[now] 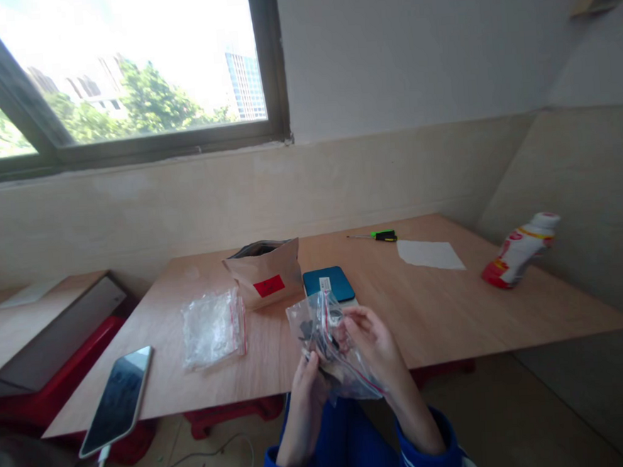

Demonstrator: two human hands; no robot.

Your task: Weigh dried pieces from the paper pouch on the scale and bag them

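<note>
A clear zip-lock bag [352,378] with a red seal line is held between my hands above the table's front edge. Small dark parts show through its plastic; their kind is too blurred to tell. My left hand [308,384] is closed on the bag's lower left side, thumb on top. At the upper right, my right hand [377,343] has its fingers pinched at the plastic, close to a small round shiny piece [336,317]. Right behind the bag lies a flat blue-topped box [339,280] with a white label, partly covered by the bag.
A brown paper pouch [245,275] with a red label stands open behind a stack of clear zip bags [212,331]. A phone [118,393] with a charging cable lies front left. Further right are a green-and-black screwdriver [385,236], white paper [429,254] and a red-and-white bottle [520,251].
</note>
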